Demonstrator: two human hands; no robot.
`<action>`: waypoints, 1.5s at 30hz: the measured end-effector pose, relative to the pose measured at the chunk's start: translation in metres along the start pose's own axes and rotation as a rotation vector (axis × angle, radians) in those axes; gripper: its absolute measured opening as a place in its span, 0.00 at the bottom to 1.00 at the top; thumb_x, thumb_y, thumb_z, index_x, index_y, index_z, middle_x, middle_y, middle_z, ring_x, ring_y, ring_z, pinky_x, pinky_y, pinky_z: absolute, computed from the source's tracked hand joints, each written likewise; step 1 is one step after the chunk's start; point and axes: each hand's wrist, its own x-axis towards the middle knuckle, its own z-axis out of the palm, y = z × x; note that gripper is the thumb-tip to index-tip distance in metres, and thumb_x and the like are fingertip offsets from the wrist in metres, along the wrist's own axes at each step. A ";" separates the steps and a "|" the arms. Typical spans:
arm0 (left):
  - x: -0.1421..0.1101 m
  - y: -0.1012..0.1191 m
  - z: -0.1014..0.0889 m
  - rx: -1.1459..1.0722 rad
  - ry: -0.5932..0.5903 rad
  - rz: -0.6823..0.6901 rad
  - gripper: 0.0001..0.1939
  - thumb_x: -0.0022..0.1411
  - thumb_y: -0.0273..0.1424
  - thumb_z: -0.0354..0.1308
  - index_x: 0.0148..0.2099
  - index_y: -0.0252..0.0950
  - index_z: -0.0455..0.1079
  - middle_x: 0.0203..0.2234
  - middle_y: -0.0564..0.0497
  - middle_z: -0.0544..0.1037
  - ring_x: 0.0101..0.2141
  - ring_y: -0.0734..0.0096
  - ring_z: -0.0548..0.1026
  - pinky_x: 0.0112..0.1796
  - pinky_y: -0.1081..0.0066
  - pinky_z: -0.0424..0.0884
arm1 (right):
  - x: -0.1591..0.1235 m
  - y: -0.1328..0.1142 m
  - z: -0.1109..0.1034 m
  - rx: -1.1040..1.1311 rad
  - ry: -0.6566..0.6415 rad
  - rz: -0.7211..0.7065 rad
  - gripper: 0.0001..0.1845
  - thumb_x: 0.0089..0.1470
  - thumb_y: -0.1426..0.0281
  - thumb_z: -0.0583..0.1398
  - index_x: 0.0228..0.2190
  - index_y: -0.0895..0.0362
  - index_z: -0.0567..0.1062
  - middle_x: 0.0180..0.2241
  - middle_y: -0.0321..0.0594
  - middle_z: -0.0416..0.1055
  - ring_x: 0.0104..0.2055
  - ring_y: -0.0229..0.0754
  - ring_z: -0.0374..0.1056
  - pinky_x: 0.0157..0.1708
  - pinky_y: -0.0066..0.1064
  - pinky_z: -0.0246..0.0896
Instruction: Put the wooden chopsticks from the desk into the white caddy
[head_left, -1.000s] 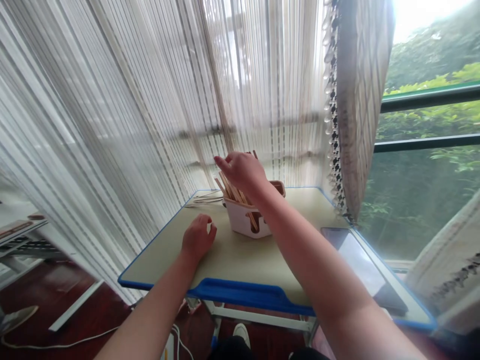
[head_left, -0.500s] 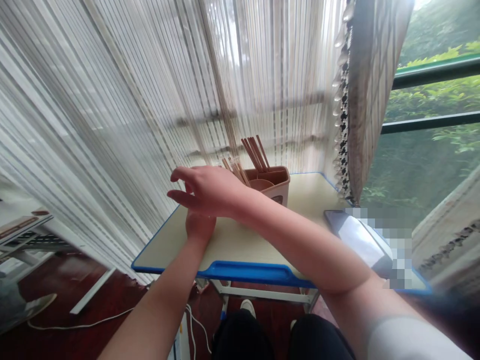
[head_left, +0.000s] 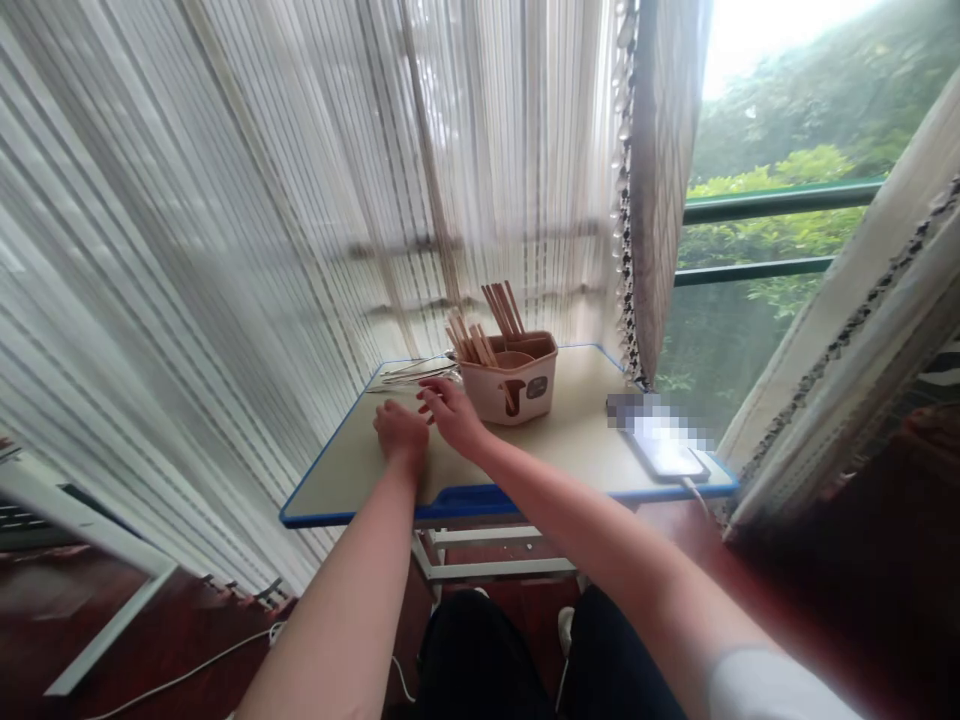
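Note:
My left hand [head_left: 401,432] rests low over the desk [head_left: 551,460] with its fingers curled in. What lies inside the curl, if anything, is hidden. Just to its right, my right hand [head_left: 454,412] reaches leftward, fingers apart and nothing visible in them. Beyond both hands, thin silvery utensils or wrapped sticks [head_left: 412,375] lie at the far left of the desk; their exact kind is unclear. Close behind my right hand stands a pinkish utensil holder [head_left: 491,395]. Pale chopsticks [head_left: 469,345] fill its left part, and brown chopsticks [head_left: 504,310] stand at its back.
A phone [head_left: 667,445] with a white cable lies on the desk's right side. The desk has a raised blue edge [head_left: 472,498]. A striped curtain [head_left: 300,200] hangs right behind it, with a window at the right. A white cord [head_left: 187,665] runs along the floor at left.
My right hand has moved from above my left hand to its right side and lower, uncovering the silvery items and the holder's front. The view has shifted.

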 end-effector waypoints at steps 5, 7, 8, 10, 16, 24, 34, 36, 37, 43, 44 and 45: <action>0.015 -0.015 -0.003 -0.189 0.070 -0.286 0.15 0.54 0.24 0.49 0.45 0.29 0.64 0.44 0.34 0.68 0.43 0.53 0.71 0.42 0.60 0.66 | 0.022 0.021 0.018 -0.439 -0.037 0.004 0.20 0.59 0.68 0.47 0.51 0.55 0.65 0.48 0.43 0.70 0.49 0.38 0.66 0.46 0.32 0.62; 0.016 -0.018 -0.003 -0.194 0.097 -0.287 0.13 0.54 0.24 0.49 0.44 0.33 0.65 0.45 0.38 0.69 0.45 0.55 0.70 0.44 0.62 0.66 | 0.038 0.029 0.028 -0.528 -0.057 -0.001 0.22 0.58 0.69 0.49 0.53 0.59 0.65 0.53 0.48 0.65 0.56 0.41 0.59 0.54 0.35 0.54; 0.016 -0.018 -0.003 -0.196 0.124 -0.278 0.13 0.54 0.24 0.49 0.44 0.34 0.65 0.45 0.39 0.69 0.46 0.56 0.69 0.45 0.62 0.65 | 0.046 0.034 0.032 -0.558 -0.058 0.004 0.23 0.58 0.71 0.48 0.54 0.61 0.64 0.55 0.50 0.63 0.58 0.42 0.56 0.56 0.37 0.50; 0.017 -0.020 -0.002 -0.188 0.193 -0.237 0.14 0.54 0.23 0.48 0.44 0.34 0.65 0.46 0.39 0.68 0.48 0.57 0.68 0.47 0.61 0.63 | 0.057 0.047 0.037 -0.633 -0.042 0.018 0.24 0.57 0.73 0.47 0.54 0.64 0.63 0.58 0.53 0.58 0.62 0.43 0.49 0.59 0.39 0.44; 0.060 -0.049 0.005 -0.068 0.045 -0.197 0.15 0.53 0.25 0.51 0.45 0.35 0.66 0.47 0.39 0.68 0.48 0.54 0.67 0.47 0.57 0.62 | 0.063 0.086 0.033 -0.866 -0.052 0.007 0.28 0.53 0.77 0.48 0.56 0.62 0.61 0.62 0.48 0.50 0.65 0.45 0.37 0.61 0.41 0.31; 0.106 -0.059 0.035 0.149 -0.177 0.217 0.25 0.60 0.36 0.47 0.59 0.38 0.58 0.60 0.43 0.58 0.58 0.51 0.55 0.53 0.54 0.58 | 0.065 0.095 0.033 -1.157 -0.072 -0.055 0.26 0.52 0.74 0.50 0.53 0.61 0.65 0.54 0.49 0.63 0.59 0.49 0.49 0.60 0.42 0.29; 0.098 -0.055 0.032 0.249 -0.282 0.383 0.15 0.61 0.36 0.47 0.46 0.42 0.70 0.46 0.47 0.73 0.49 0.57 0.66 0.48 0.57 0.61 | 0.066 0.087 0.025 -1.109 -0.110 -0.076 0.20 0.54 0.76 0.49 0.44 0.53 0.74 0.42 0.46 0.67 0.46 0.46 0.57 0.48 0.36 0.48; 0.098 -0.054 0.031 0.272 -0.260 0.354 0.13 0.61 0.35 0.47 0.43 0.41 0.70 0.44 0.46 0.74 0.47 0.57 0.68 0.47 0.55 0.61 | 0.066 0.086 0.024 -1.095 -0.126 -0.071 0.20 0.54 0.77 0.49 0.44 0.52 0.74 0.42 0.45 0.67 0.46 0.45 0.58 0.48 0.35 0.48; 0.098 -0.054 0.031 0.275 -0.258 0.343 0.13 0.61 0.34 0.46 0.42 0.41 0.70 0.43 0.46 0.74 0.46 0.57 0.68 0.46 0.56 0.61 | 0.066 0.086 0.024 -1.088 -0.130 -0.068 0.21 0.54 0.77 0.50 0.45 0.51 0.73 0.42 0.44 0.67 0.46 0.45 0.58 0.48 0.35 0.49; 0.101 -0.056 0.029 0.252 -0.140 0.254 0.13 0.63 0.30 0.43 0.42 0.38 0.69 0.40 0.44 0.73 0.43 0.60 0.70 0.45 0.60 0.62 | 0.066 0.086 0.026 -1.013 -0.014 -0.166 0.23 0.53 0.78 0.50 0.48 0.54 0.71 0.47 0.44 0.67 0.50 0.44 0.57 0.55 0.34 0.45; 0.102 -0.056 0.028 0.246 -0.105 0.238 0.13 0.63 0.30 0.43 0.42 0.38 0.69 0.40 0.44 0.73 0.42 0.60 0.70 0.44 0.60 0.62 | 0.066 0.086 0.026 -0.993 0.011 -0.182 0.24 0.53 0.78 0.50 0.50 0.55 0.69 0.49 0.44 0.66 0.52 0.44 0.56 0.56 0.34 0.44; 0.102 -0.057 0.028 0.238 -0.075 0.227 0.13 0.63 0.29 0.43 0.42 0.37 0.69 0.39 0.43 0.73 0.42 0.60 0.70 0.44 0.60 0.62 | 0.067 0.087 0.026 -0.972 0.027 -0.187 0.24 0.52 0.78 0.49 0.51 0.56 0.68 0.51 0.45 0.64 0.54 0.44 0.55 0.57 0.35 0.43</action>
